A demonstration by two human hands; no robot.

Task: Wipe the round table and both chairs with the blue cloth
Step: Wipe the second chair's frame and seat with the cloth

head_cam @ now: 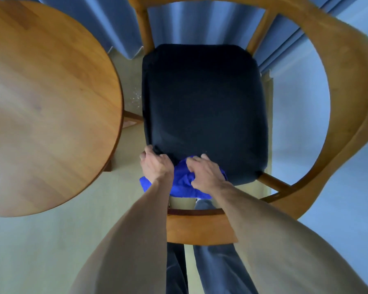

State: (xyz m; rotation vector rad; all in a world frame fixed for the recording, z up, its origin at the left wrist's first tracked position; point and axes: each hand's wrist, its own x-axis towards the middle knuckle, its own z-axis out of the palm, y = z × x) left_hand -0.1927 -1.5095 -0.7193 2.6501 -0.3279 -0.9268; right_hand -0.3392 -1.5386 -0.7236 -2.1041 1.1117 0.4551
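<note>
Head view looks straight down past two bare forearms onto a wooden armchair [346,107] with a curved back rail and a dark navy padded seat cushion [204,107]. A crumpled bright blue cloth [184,183] lies bunched at the near edge of that cushion, partly hanging over it, with one corner showing to the left of the left wrist. The right hand [204,172] rests on top of the cloth, fingers bent and spread, their tips pressing down where cloth meets cushion and gathering the fabric under the palm. The left hand [156,164] sits just beside it at the cushion's near left corner, its fingers curled over the cushion edge and gripping it; the cloth touches the side of this hand. To the left of the chair stands a round wooden table [51,107] with a smooth honey-coloured top, close to the seat but apart from it. Pleated blue curtains [119,24] hang beyond both. Below the chair's back rail, dark trouser legs [217,270] show over a pale floor [30,251].
</note>
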